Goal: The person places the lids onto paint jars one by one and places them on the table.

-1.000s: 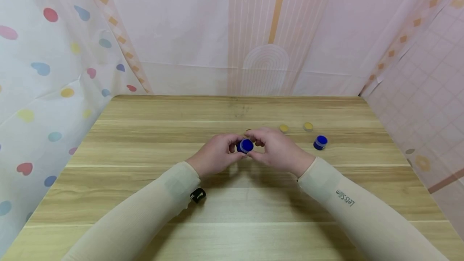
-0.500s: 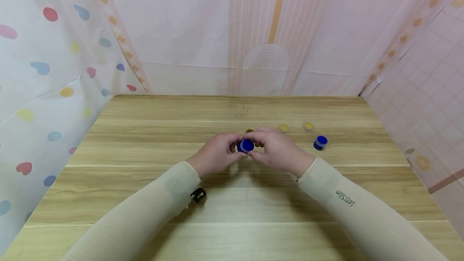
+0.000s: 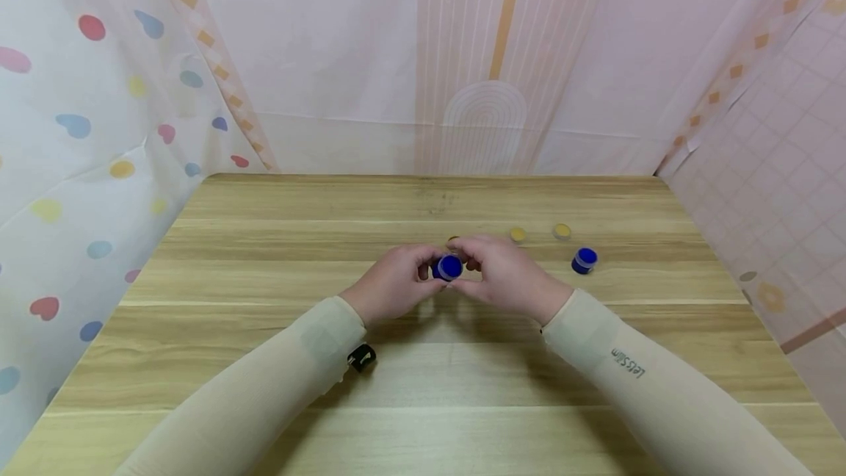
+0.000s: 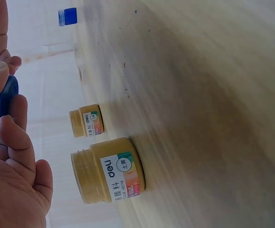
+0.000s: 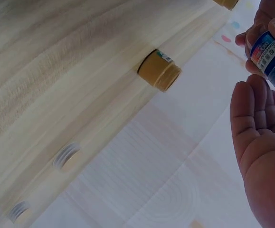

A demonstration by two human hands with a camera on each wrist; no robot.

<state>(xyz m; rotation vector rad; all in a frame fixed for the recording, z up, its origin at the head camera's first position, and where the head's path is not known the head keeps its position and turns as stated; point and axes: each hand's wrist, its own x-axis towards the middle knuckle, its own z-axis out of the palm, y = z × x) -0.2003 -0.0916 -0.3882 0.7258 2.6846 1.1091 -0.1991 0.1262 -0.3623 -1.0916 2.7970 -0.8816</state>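
Note:
My left hand (image 3: 398,279) grips a small blue paint jar (image 3: 449,267), tilted so its blue top faces me. In the right wrist view the jar's label (image 5: 265,53) shows beside the left fingers. My right hand (image 3: 497,270) curves around the top's other side, thumb tip at its near edge and a gap between top and fingers. From the right wrist, the right fingers (image 5: 251,102) look nearly straight, with tips beside the jar. Two mustard-yellow paint jars, the nearer (image 4: 109,172) and the farther (image 4: 86,120), stand uncapped in the left wrist view, mostly hidden behind my hands in the head view.
Another blue jar (image 3: 584,261) stands right of my hands. Two clear ridged lids with yellow faces, one left (image 3: 518,234) and one right (image 3: 562,231), lie farther back on the wooden table (image 3: 277,226). A patterned cloth (image 3: 344,57) hangs along the table's back edge.
Half a second ago my right fingers came closer round the jar's top; now they stand slightly away from it, much as one second ago. My left hand stays in place.

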